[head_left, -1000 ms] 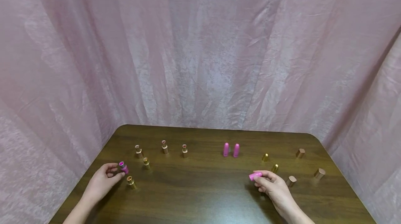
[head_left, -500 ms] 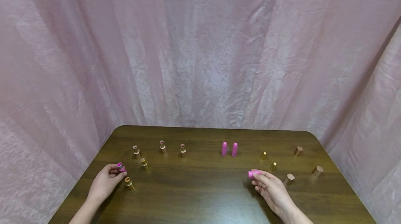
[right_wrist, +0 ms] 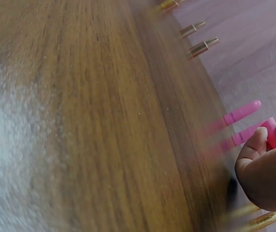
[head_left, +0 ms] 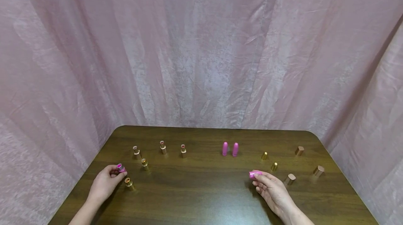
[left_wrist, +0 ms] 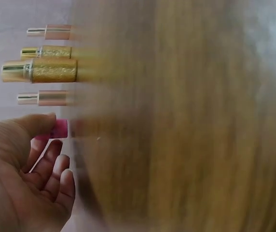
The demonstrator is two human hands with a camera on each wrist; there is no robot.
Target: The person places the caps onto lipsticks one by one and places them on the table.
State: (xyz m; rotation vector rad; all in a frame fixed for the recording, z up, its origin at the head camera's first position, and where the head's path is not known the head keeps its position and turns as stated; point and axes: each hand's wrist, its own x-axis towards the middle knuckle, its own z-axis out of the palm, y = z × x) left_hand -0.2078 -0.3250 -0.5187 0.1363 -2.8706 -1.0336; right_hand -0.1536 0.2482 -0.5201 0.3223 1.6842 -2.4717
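At the table's left, my left hand (head_left: 104, 183) pinches an uncapped pink lipstick tube (head_left: 121, 168) between thumb and fingers. The tube is upright; whether its base touches the table I cannot tell. In the left wrist view the thumb covers the upper part of this pink tube (left_wrist: 60, 129). My right hand (head_left: 274, 191) holds a pink lipstick cap (head_left: 253, 174) above the table, lying nearly level with its end pointing left. Close to the left hand stand two uncapped gold lipsticks, a nearer one (head_left: 129, 183) and a farther gold lipstick (head_left: 145, 164).
Three uncapped rose-gold lipsticks, one of them the middle lipstick (head_left: 163, 147), stand at the back left. Two closed pink lipsticks (head_left: 225, 149) stand back centre. On the right are two gold caps (head_left: 274, 166) and three rose-gold caps (head_left: 319, 170). A pink curtain (head_left: 201, 50) hangs behind the table.
My left thumb and fingers have come together on the pink tube. The right hand's cap has turned a little more level. The head view has shifted slightly.
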